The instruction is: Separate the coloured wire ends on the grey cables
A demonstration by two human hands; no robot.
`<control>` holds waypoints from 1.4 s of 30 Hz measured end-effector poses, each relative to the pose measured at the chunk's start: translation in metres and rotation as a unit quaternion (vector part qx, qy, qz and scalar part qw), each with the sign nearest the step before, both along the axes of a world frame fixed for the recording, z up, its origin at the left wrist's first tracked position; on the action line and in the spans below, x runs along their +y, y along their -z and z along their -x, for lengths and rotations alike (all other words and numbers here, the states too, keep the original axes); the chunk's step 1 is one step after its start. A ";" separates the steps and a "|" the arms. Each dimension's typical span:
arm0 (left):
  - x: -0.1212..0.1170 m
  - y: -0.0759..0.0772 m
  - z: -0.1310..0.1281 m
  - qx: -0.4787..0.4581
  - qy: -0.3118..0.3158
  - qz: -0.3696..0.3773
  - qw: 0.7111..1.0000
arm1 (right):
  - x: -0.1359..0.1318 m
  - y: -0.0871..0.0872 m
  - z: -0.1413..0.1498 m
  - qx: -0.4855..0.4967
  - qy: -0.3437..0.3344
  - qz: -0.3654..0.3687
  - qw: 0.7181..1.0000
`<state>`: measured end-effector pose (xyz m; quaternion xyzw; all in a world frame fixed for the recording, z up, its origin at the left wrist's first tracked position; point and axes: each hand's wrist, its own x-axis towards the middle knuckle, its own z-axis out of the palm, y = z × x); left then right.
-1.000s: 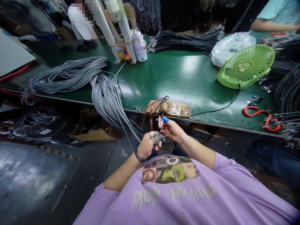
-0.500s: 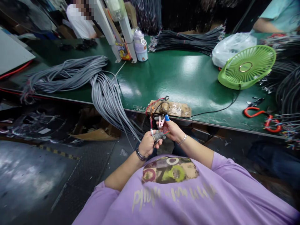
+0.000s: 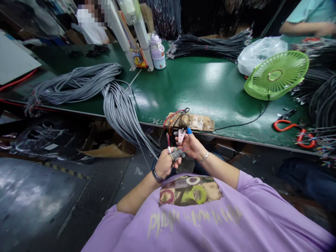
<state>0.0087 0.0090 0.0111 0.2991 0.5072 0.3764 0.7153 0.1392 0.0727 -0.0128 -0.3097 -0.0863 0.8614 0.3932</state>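
Observation:
My left hand [image 3: 165, 163] is closed round a cable end [image 3: 169, 149], its thumb in a grey finger cover. Thin red and dark wires stick up from the cable's white-banded end, and more coloured wire ends [image 3: 185, 148] show beyond my thumb. Close by on the right, my right hand [image 3: 193, 146] is closed on a small pale pink clip-like piece [image 3: 181, 135]; its thumb wears a blue cover. Just beyond my hands, a taped cardboard block [image 3: 198, 122] with red and black leads lies at the table edge. My fingers partly hide the wires.
A bundle of grey cables [image 3: 118, 105] hangs over the edge of the green table [image 3: 183, 87]. To the right stand a green fan [image 3: 275, 75] and red-handled cutters [image 3: 285, 126]. A bottle [image 3: 158, 52] and black cables [image 3: 210, 45] lie farther back. Two people are across the table.
The pink piece has turned in my right hand, its two arms now appearing as one broad shape. My left hand has barely moved. A co-worker's forearm at the top right has extended further right.

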 end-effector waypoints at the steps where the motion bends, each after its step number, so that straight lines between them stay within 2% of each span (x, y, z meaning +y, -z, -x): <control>1: -0.002 0.000 0.000 0.001 -0.002 -0.007 1.000 | 0.000 -0.001 -0.001 -0.002 -0.002 -0.004 1.000; 8: -0.009 0.000 -0.003 -0.006 -0.063 -0.060 0.996 | -0.001 -0.003 -0.005 -0.054 0.018 -0.060 0.997; 14: -0.006 0.000 -0.005 -0.009 -0.104 -0.057 0.993 | 0.000 -0.004 -0.007 -0.073 0.002 -0.025 0.997; 23: -0.001 0.000 -0.006 -0.025 -0.114 -0.036 0.993 | 0.001 -0.013 -0.007 -0.071 0.006 0.004 0.997; 35: -0.002 0.004 -0.009 -0.016 -0.085 -0.009 0.996 | -0.001 -0.006 -0.002 -0.074 0.040 -0.024 0.996; 42: -0.007 0.000 -0.008 -0.011 -0.086 -0.031 0.996 | 0.000 -0.008 -0.009 -0.048 -0.018 -0.011 0.999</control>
